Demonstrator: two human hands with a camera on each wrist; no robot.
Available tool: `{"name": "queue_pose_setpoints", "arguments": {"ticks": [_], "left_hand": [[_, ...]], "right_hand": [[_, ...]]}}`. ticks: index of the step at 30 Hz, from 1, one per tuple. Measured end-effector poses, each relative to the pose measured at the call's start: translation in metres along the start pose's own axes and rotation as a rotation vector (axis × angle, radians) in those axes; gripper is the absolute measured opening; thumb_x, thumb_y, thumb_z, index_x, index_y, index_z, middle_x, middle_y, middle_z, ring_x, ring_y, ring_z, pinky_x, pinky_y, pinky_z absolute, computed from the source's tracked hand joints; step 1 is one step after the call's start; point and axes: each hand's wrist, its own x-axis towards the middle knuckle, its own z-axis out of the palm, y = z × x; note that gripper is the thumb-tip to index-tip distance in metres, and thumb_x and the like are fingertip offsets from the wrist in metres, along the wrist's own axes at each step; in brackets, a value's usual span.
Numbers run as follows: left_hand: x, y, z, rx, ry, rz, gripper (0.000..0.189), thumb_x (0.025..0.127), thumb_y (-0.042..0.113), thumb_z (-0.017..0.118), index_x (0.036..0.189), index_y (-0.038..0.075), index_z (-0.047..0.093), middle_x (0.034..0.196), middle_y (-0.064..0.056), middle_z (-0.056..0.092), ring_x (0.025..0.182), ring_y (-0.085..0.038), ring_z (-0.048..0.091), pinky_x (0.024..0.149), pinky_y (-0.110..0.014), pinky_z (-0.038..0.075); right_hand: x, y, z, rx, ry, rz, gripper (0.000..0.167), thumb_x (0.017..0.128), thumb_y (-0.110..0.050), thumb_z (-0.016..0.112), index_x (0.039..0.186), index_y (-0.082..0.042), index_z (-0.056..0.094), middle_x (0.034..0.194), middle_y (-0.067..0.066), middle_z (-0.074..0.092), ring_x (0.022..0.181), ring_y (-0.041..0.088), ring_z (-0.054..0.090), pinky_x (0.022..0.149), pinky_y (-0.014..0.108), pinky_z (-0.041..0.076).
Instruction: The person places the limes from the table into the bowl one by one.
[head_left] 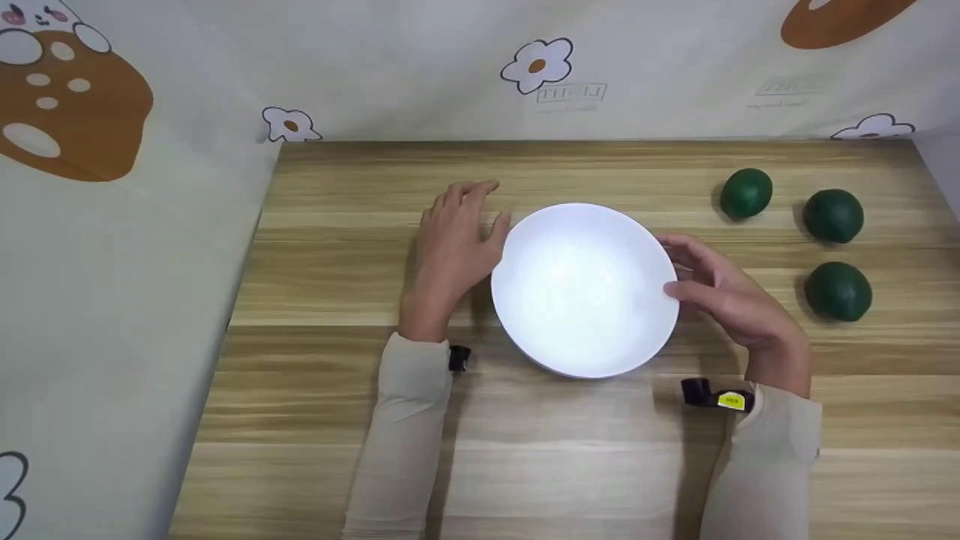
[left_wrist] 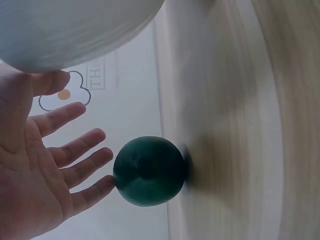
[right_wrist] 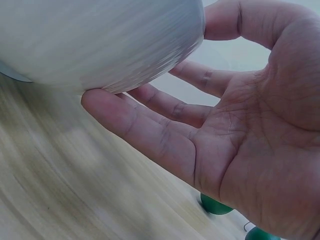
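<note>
A hand could pass over the wood-grain tabletop (head_left: 322, 247) left of the left hand (head_left: 459, 244) or behind the white bowl (head_left: 585, 292), which blocks the middle, while three dark-green fruits (head_left: 838, 291) obstruct the far right and another green fruit (left_wrist: 148, 171) stands near the left fingertips.

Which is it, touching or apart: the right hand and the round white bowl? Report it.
Touching. The right wrist view shows the right hand meeting the round white bowl, thumb against its side and a fingertip at its underside.
</note>
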Motion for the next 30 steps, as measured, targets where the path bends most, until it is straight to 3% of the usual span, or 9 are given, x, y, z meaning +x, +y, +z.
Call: {"name": "queue_pose_setpoints", "arguments": {"ticks": [12,30], "left_hand": [[0.0,-0.009,0.0,0.053,0.01,-0.025,0.054,0.1,0.021,0.07,0.152,0.016,0.057,0.153,-0.016,0.057,0.147,-0.036,0.05,0.124,-0.055,0.037],[-0.001,-0.016,0.003,0.065,0.007,-0.066,0.055,0.097,0.017,0.073,0.15,0.015,0.059,0.153,-0.017,0.056,0.148,-0.038,0.048,0.122,-0.057,0.037]], "right_hand": [[0.001,0.001,0.0,-0.003,0.0,-0.004,0.056,0.1,-0.001,0.06,0.153,-0.01,0.047,0.148,0.0,0.056,0.127,0.014,0.064,0.094,0.028,0.061],[0.002,0.003,-0.001,0.018,-0.005,0.006,0.055,0.1,-0.001,0.06,0.153,-0.013,0.048,0.147,0.0,0.058,0.123,0.016,0.066,0.091,0.032,0.063]]}}
